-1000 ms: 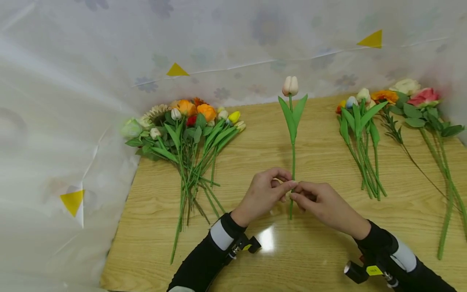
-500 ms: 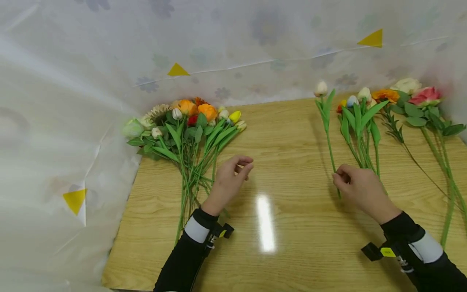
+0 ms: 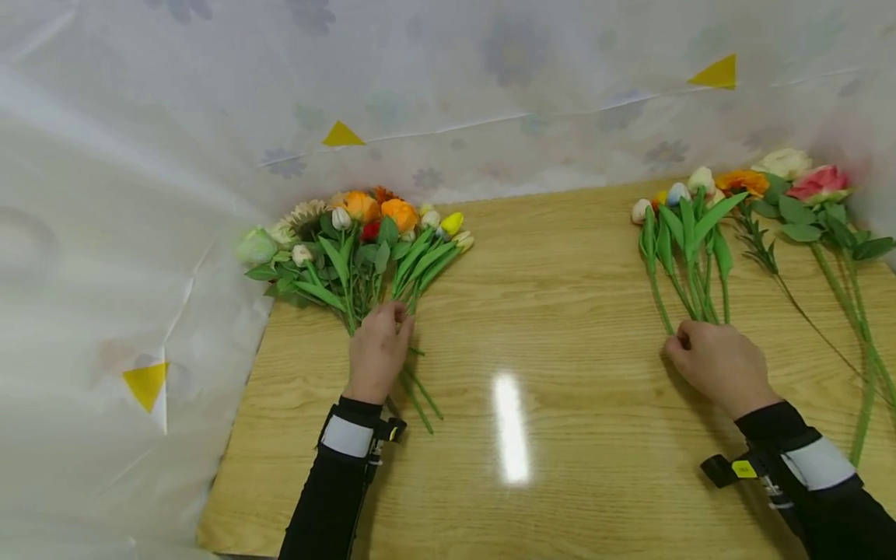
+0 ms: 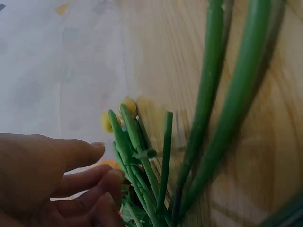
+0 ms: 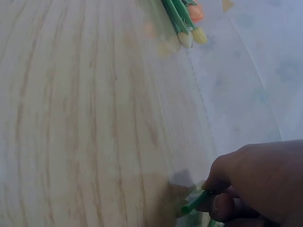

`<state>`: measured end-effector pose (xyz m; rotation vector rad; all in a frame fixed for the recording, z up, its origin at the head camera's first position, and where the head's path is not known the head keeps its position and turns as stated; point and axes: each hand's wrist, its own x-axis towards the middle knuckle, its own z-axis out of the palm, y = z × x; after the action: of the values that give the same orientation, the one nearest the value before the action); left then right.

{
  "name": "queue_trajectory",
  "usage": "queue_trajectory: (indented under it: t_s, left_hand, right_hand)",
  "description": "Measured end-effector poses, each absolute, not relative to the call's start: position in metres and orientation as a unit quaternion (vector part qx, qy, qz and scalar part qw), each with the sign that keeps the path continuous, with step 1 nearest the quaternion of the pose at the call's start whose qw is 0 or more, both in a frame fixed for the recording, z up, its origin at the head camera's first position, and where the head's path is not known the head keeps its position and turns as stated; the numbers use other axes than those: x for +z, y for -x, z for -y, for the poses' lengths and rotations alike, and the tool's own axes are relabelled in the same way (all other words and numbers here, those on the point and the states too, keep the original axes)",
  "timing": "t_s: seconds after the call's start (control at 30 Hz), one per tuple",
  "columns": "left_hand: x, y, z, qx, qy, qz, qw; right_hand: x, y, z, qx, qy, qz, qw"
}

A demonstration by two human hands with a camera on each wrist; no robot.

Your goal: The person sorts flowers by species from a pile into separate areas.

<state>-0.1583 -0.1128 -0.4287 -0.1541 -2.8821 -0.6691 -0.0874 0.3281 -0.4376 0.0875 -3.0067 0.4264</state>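
Observed: right hand, right of the head frame, pinches the stem of a pale tulip beside the left edge of a tulip cluster. Left hand, left of centre, thumb and fingertips apart, is over the mixed flowers' stems.

Held tulip — whitish, green-leaved; table — yellow-brown, wood-grained.

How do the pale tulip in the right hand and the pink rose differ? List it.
The pale tulip has a small, closed bud; the pink rose is larger, with spread petals.
The tulip's leaves are long and narrow; those around the rose, broad and oval.
The right hand pinches the tulip's stem; no hand touches the rose.
Both have green stems.
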Motion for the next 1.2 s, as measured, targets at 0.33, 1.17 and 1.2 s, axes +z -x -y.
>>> queue_trajectory:
  t_s: [0.33,1.17,1.2]
  left_hand:
    - [-0.439,0.160,0.119,-0.118,0.035,0.987,0.103]
    - [-0.445,0.171,0.120,-0.043,0.000,0.989,0.139]
    - [-0.444,0.172,0.120,-0.033,-0.002,0.990,0.138]
  right_hand:
    - [-0.441,0.087,-0.332,0.144,-0.009,0.989,0.044]
    - [-0.427,0.079,-0.313,0.171,-0.054,0.982,0.055]
    - [-0.427,0.079,-0.313,0.173,-0.054,0.982,0.053]
